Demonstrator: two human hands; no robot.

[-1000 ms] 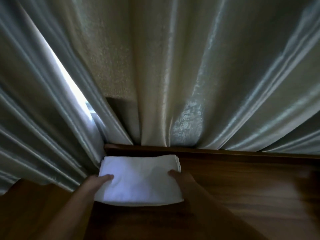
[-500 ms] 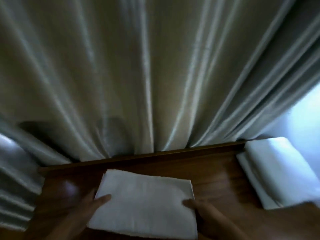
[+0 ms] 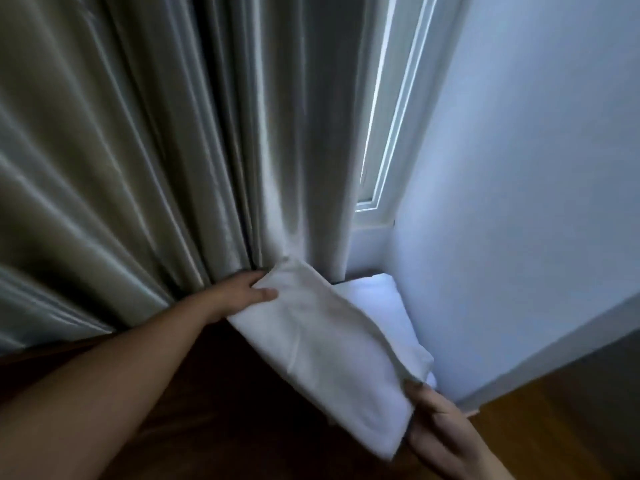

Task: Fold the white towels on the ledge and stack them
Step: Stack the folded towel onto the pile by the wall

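A folded white towel (image 3: 322,351) is held up off the dark wooden ledge (image 3: 214,403), tilted, between both hands. My left hand (image 3: 247,289) grips its far left corner by the curtain, thumb on top. Its near right end is gripped from below by my right hand (image 3: 436,420). Partly under the held towel, a stack of folded white towels (image 3: 381,299) lies at the ledge's right end against the wall; most of the stack is hidden by the held towel.
Long grey curtains (image 3: 138,168) hang along the back of the ledge. A window frame (image 3: 384,133) shows at the corner. A white wall (image 3: 536,168) closes off the right side. Lighter wooden floor (image 3: 554,427) lies at the lower right.
Both hands have lifted the folded towel off the ledge and carried it right, over the stack by the wall. The view has swung right to the corner.
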